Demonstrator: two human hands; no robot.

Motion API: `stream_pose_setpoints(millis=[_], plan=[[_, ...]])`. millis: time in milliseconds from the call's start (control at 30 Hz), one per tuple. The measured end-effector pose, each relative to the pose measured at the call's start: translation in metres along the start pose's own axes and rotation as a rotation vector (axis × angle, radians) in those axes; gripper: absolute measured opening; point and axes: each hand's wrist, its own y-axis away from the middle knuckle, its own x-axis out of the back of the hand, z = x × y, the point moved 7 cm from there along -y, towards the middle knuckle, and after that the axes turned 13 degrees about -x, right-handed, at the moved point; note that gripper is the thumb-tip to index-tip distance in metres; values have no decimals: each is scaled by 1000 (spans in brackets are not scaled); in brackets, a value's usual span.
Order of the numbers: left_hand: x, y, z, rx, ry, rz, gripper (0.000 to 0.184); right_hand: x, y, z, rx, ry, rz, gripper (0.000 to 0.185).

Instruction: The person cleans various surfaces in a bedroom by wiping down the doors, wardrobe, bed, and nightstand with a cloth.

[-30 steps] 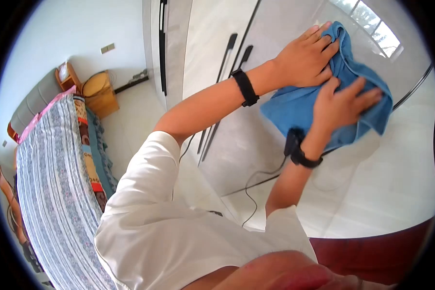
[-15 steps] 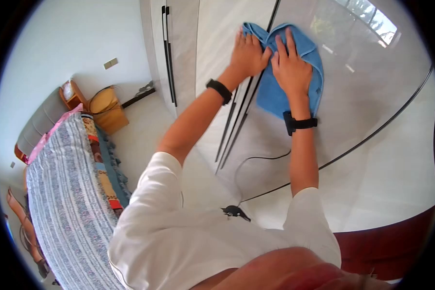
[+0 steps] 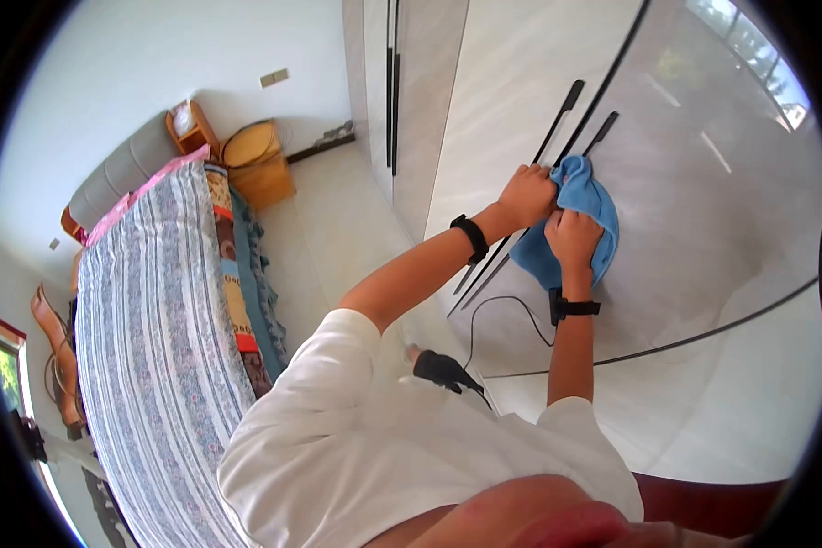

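A blue cloth (image 3: 598,203) is bunched against the glossy wardrobe door (image 3: 694,237), over the long black handle nearest it. My left hand (image 3: 528,195) is closed on the cloth's upper left edge, beside the gap between two doors. Just below and to the right, my right hand (image 3: 574,239) is closed on the cloth, its fingers curled in. The cloth hangs down behind my right hand to the wrist. Above my hands, the upper end of a second black handle (image 3: 571,96) shows on the paler door.
A bed with a striped cover (image 3: 151,301) stands at the left, beside a wooden nightstand (image 3: 192,128) and a wooden box (image 3: 260,178). A thin black cable (image 3: 511,299) hangs near my right wrist. Pale floor (image 3: 329,228) lies between bed and wardrobe.
Both hands have moved down the doors with the cloth, from flat spread fingers to closed ones. The cloth is now bunched at the handle. The view has shifted, showing more of the room at left.
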Motion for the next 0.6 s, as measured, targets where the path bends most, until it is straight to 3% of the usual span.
stream_pose_setpoints(millis=[100, 233, 300, 400, 533, 600], plan=[[-49, 45, -8, 130, 91, -145, 14, -24, 43, 4, 4, -31, -88, 39], [-74, 81, -9, 226, 179, -57, 14, -50, 85, 11, -9, 19, -210, 35], [-61, 78, -7, 254, 235, 93, 14, -55, 89, 17, -15, 143, -192, 33], [-58, 79, -6, 245, 250, -17, 16, -54, 90, 22, -73, -22, -194, 33], [-26, 59, -12, 121, 232, 38, 20, -35, 75, 16, -139, -181, -168, 40], [12, 36, -20, 144, 285, 230, 33, -28, 62, 1, -233, -210, -192, 45]])
